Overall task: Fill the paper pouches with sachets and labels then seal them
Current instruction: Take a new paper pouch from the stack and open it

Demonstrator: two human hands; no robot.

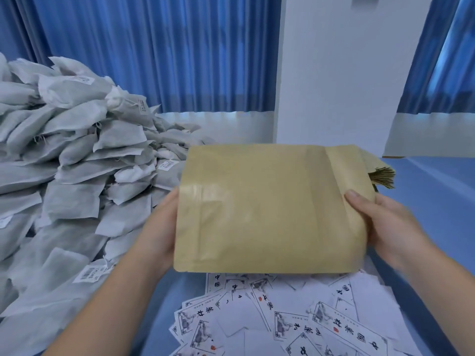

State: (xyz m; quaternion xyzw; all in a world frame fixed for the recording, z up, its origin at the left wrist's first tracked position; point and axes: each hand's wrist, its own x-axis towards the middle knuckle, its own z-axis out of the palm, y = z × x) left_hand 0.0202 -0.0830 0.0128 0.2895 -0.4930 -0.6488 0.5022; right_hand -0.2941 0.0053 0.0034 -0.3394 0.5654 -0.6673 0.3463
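1. Heap of soft grey-white fabric sachets (77, 155), far left on the blue desk (437, 191): light, squashy.
2. Flat brown kraft-paper pouch (270, 209), held up mid-scene: light, crease-prone; best taken by its side edges.
3. The right hand (385, 227) pinches its right edge, thumb in front; the left hand (162, 227) supports the left edge, fingers hidden, grip untellable.
4. White printed paper labels (295, 317), near: thin, slippery.

Both bare forearms reach forward, raised. Left hand (160, 227) holds paper pouch (270, 209) at left edge, fingers hidden behind, probably curled round it. Right hand (388, 227) pinches right edge: thumb on front, fingers behind, slightly blurred.
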